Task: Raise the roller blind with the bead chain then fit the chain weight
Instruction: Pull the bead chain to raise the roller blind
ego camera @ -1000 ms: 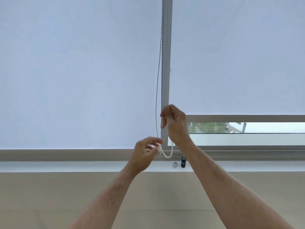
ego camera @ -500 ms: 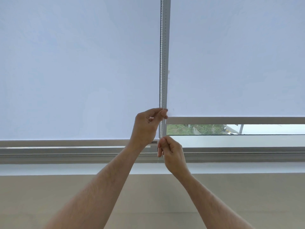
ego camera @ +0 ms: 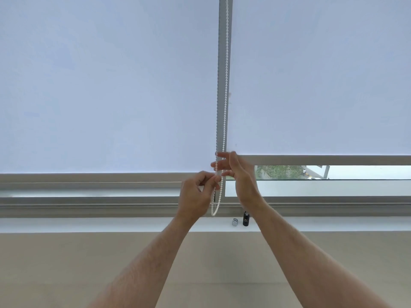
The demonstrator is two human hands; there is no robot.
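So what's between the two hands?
In the head view, the white bead chain hangs between the left hand, which pinches it, and the open right hand.

No text, number or sign can be read anywhere. The small black cylinder (ego camera: 245, 218) standing on the sill (ego camera: 111, 224) carries a faint light mark near its upper part, but it is too small and blurred to tell any letters. The silver cap (ego camera: 234, 222) beside it shows no print at all.

Left hand (ego camera: 196, 192) pinches the bead chain (ego camera: 225, 103); right hand (ego camera: 239, 176) spreads beside it.
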